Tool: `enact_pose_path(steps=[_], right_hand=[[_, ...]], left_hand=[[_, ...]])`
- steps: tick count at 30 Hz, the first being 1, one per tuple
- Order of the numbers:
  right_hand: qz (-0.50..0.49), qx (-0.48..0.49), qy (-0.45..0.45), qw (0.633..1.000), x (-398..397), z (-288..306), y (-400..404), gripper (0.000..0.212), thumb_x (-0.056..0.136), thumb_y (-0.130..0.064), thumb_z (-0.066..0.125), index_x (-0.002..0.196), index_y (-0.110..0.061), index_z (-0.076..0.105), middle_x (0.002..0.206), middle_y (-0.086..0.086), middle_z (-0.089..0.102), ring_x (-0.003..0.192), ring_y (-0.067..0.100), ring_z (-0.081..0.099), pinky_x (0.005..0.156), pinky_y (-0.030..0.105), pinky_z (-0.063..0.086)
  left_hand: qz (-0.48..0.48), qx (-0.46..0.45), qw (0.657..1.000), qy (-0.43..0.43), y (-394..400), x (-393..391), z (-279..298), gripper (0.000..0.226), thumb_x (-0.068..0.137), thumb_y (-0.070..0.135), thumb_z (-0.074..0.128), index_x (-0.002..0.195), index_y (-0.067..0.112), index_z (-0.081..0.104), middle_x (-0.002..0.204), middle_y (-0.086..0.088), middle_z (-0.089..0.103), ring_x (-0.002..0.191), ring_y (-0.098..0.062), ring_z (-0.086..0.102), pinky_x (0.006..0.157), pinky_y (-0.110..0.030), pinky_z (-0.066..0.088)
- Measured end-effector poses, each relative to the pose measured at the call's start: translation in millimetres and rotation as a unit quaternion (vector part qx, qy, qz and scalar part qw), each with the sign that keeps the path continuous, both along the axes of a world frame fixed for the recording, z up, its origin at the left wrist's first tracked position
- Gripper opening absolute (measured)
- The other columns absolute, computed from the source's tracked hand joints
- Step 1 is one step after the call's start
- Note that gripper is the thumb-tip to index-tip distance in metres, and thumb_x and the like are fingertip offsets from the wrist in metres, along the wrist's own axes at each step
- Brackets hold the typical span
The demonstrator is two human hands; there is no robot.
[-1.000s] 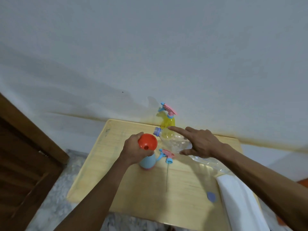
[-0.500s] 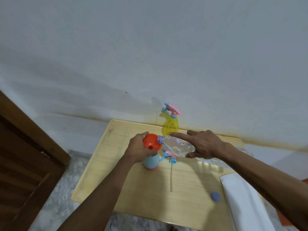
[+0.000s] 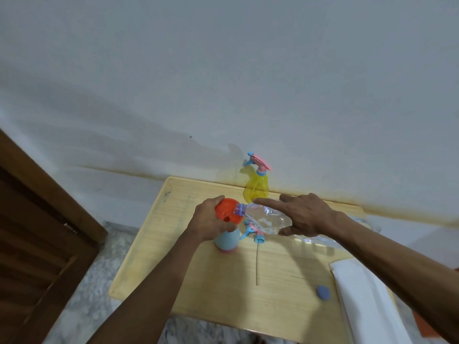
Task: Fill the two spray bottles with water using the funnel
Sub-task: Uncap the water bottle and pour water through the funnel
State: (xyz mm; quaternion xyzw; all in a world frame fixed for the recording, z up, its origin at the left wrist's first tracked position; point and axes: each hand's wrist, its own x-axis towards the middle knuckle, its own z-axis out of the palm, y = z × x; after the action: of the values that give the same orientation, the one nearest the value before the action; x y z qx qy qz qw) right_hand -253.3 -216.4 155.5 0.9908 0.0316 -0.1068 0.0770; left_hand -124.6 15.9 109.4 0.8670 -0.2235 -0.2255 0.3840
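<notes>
Funnel [image 3: 228, 213], orange, sits in the neck of the pale blue spray bottle [image 3: 227, 240], which stands upright on the wooden table [image 3: 223, 289]. From the head view, filling seems only just under way: the clear water bottle [image 3: 265, 218] is tipped with its mouth over the funnel's rim, though I cannot tell whether water is flowing. Its blue cap [image 3: 322, 292] lies well to the right of the funnel, nearer the viewer. That bottle's trigger head [image 3: 253, 232] lies just right of the funnel. Behind the funnel, the yellow spray bottle [image 3: 257, 188] is capped and likely untouched.

Left hand [image 3: 211, 220] curls round the funnel, steadying it. Right hand [image 3: 304, 214] grips the water bottle, forefinger stretched along it.
</notes>
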Motion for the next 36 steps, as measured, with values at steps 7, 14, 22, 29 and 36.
enact_pose_path(steps=[7,14,22,29,36], right_hand=[[-0.001,0.000,0.000,1.000,-0.8,-1.0,-0.9,0.095,0.088,-0.067,0.058,0.152,-0.058,-0.012,0.114,-0.004,0.054,0.091,0.024,0.062,0.064,0.031,0.041],[-0.006,-0.004,-0.002,1.000,-1.6,-1.1,-2.8,0.095,0.087,-0.066,0.059,0.151,-0.059,-0.012,0.114,-0.005,0.055,0.094,0.024,0.063,0.065,0.030,0.042],[-0.007,-0.004,0.004,1.000,-0.7,0.1,-0.6,0.096,0.087,-0.065,0.060,0.151,-0.059,-0.011,0.114,-0.004,0.055,0.094,0.024,0.063,0.065,0.030,0.041],[0.000,-0.010,0.004,1.000,0.4,1.1,0.7,0.095,0.088,-0.066,0.059,0.152,-0.059,-0.011,0.114,-0.004,0.055,0.094,0.024,0.063,0.065,0.029,0.039],[0.002,-0.013,0.004,1.000,-0.2,-0.5,-0.2,0.095,0.088,-0.066,0.059,0.152,-0.058,-0.011,0.113,-0.004,0.054,0.093,0.024,0.063,0.064,0.030,0.038]], left_hand=[[0.001,0.002,1.000,0.001,1.4,0.0,1.1,0.095,0.068,0.023,0.091,0.150,0.016,0.044,0.139,-0.007,0.055,0.116,-0.020,0.052,0.093,-0.032,0.048],[0.001,0.001,1.000,0.000,1.1,0.2,1.8,0.094,0.067,0.023,0.091,0.148,0.016,0.046,0.137,-0.007,0.056,0.113,-0.019,0.053,0.092,-0.031,0.047],[0.001,-0.001,1.000,0.005,1.4,-0.2,3.3,0.094,0.067,0.023,0.091,0.149,0.016,0.046,0.137,-0.006,0.055,0.117,-0.021,0.053,0.096,-0.034,0.049],[-0.003,-0.001,1.000,0.002,2.1,-0.5,4.7,0.091,0.067,0.022,0.090,0.147,0.015,0.048,0.134,-0.007,0.057,0.111,-0.019,0.053,0.094,-0.034,0.050],[-0.004,-0.001,1.000,0.005,1.3,-0.5,3.9,0.092,0.068,0.022,0.090,0.148,0.015,0.046,0.135,-0.006,0.056,0.111,-0.018,0.050,0.094,-0.032,0.048]])
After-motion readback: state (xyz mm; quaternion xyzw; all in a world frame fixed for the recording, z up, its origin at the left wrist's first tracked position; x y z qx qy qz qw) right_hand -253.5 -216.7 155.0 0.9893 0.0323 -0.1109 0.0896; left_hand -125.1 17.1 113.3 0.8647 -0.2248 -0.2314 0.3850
